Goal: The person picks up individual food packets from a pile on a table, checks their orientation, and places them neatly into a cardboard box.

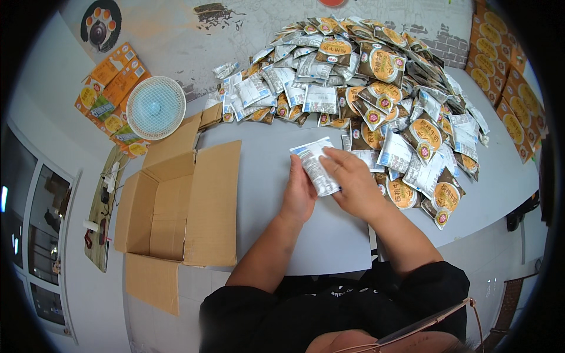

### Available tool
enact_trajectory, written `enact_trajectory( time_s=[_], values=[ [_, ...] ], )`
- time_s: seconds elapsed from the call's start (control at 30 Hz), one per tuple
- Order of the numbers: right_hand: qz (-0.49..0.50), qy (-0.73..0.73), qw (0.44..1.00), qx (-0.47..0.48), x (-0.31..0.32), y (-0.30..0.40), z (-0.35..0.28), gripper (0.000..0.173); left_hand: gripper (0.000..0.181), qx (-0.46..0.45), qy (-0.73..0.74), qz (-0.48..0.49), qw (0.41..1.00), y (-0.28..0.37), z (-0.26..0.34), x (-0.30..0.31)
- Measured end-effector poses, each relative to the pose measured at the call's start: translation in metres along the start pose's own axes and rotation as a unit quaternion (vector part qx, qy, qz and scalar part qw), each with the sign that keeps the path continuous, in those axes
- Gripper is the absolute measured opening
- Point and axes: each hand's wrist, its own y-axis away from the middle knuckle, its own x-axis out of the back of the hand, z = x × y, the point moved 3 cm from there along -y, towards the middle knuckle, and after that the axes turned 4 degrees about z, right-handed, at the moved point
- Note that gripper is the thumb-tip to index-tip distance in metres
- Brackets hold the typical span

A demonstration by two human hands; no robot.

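Between my two hands is a milk pouch [318, 170], its white and blue printed back facing up. My left hand [300, 189] grips its left edge with the thumb along the side. My right hand [353, 181] lies over its right part, fingers across the top face; part of the pouch is hidden beneath them. To the right and behind spreads a large heap of similar pouches [382, 64], some with brown and orange fronts up, others white backs up. Left of my hands stands an open cardboard box [212, 207], flaps folded out, its visible inside bare.
The grey table [265, 176] carries the box and the heap. A white mesh basket or fan [156, 108] stands behind the box, beside orange cartons [117, 73]. More orange cartons [490, 57] are stacked at the right. A wooden shelf [99, 238] with power strips is at the left.
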Motion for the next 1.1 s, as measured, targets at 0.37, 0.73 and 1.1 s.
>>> enact_trajectory(
  time_s=[0.37, 0.73, 1.1],
  values=[
    [0.018, -0.136, 0.952, -0.274, -0.009, 0.009, 0.017, 0.081, 0.052, -0.014, -0.028, 0.101, 0.994, -0.004, -0.009, 0.010],
    [0.106, -0.258, 0.920, -0.276, -0.006, 0.007, 0.000, 0.034, 0.048, -0.181, -0.335, 0.118, 0.917, 0.008, -0.012, -0.006],
    [0.064, -0.381, 0.829, -0.405, -0.024, 0.017, 0.034, 0.038, 0.046, -0.215, -0.352, 0.110, 0.904, 0.008, -0.010, -0.006]
  ],
)
